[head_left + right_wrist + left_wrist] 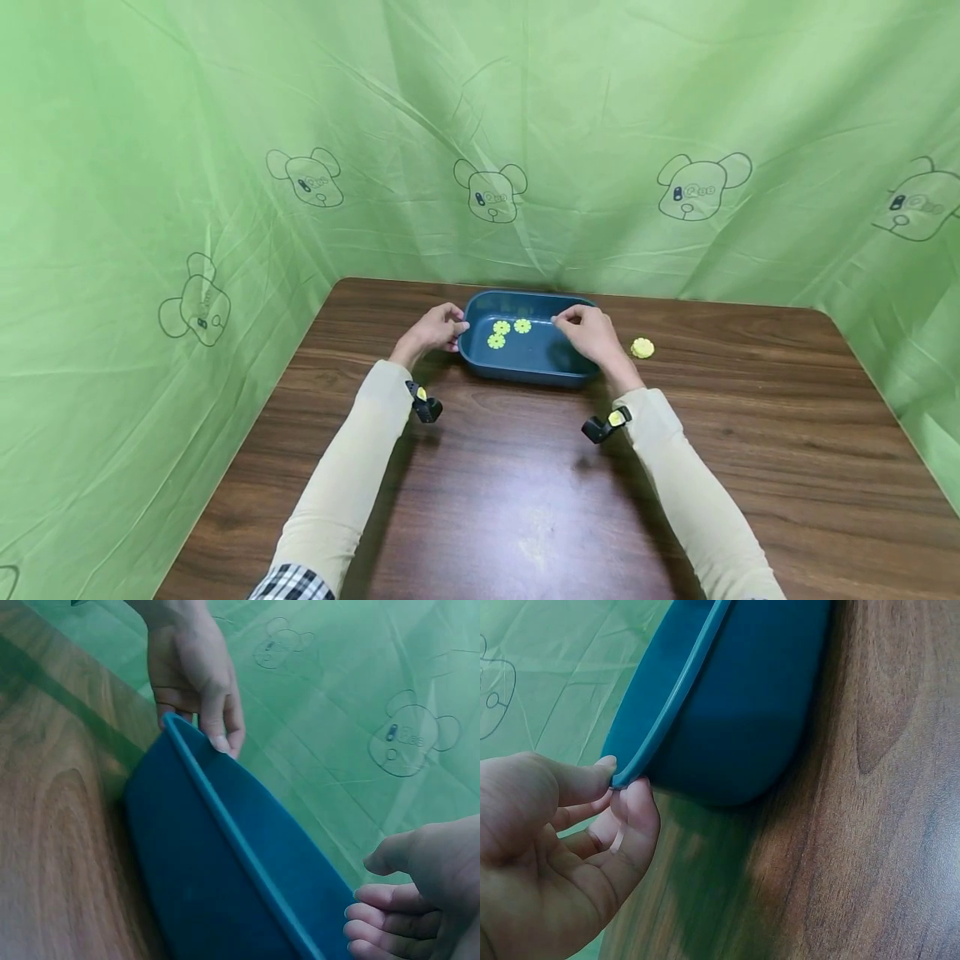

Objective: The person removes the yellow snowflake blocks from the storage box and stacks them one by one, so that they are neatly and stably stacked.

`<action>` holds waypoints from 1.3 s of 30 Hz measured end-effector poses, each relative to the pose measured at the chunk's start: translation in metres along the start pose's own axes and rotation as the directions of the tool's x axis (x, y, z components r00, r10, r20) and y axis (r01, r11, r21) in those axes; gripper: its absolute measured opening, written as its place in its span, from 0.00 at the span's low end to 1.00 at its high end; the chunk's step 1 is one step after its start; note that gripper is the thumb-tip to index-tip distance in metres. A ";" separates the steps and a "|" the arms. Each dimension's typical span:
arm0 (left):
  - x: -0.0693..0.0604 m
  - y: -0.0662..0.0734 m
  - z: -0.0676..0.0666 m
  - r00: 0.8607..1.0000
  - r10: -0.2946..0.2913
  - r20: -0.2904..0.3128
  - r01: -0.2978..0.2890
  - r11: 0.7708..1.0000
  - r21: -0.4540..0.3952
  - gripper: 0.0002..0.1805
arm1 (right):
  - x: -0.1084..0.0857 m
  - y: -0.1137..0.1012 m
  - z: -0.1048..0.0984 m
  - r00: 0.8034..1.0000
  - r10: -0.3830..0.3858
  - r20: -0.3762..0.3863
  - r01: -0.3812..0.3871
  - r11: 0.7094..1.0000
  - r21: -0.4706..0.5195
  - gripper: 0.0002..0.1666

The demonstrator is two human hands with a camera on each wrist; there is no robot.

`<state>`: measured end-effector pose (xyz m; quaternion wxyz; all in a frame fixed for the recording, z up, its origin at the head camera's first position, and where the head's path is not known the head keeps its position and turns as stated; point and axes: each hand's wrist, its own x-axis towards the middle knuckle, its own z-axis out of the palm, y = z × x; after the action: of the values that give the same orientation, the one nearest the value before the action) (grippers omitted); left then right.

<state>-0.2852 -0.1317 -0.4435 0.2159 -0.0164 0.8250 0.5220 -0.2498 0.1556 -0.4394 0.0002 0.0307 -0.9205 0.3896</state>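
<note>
Left hand [431,330] pinches the blue tub [517,374] at its left end.

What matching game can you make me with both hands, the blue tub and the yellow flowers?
1. left hand
2. right hand
3. blue tub
4. three separate yellow flowers

A. standing on the wooden table
B. lying inside the tub
C. pinching one end of the tub
D. hovering over the tub

Pairs: 1-C, 2-D, 3-A, 4-B
</note>
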 end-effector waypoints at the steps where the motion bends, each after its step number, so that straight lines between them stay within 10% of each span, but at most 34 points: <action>1: 0.000 0.000 0.000 1.000 0.001 0.000 -0.001 1.000 0.000 0.14 | 0.000 -0.001 0.003 1.000 0.000 0.009 0.000 1.000 0.001 0.17; 39: 0.006 -0.002 -0.001 1.000 0.007 0.011 -0.007 0.999 -0.038 0.14 | 0.032 -0.025 0.071 0.965 0.049 0.259 -0.050 0.999 -0.001 0.15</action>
<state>-0.2909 -0.1327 -0.4475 0.2183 -0.0145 0.8138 0.5383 -0.2783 0.0854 -0.4700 -0.1297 0.0583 -0.9120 0.3848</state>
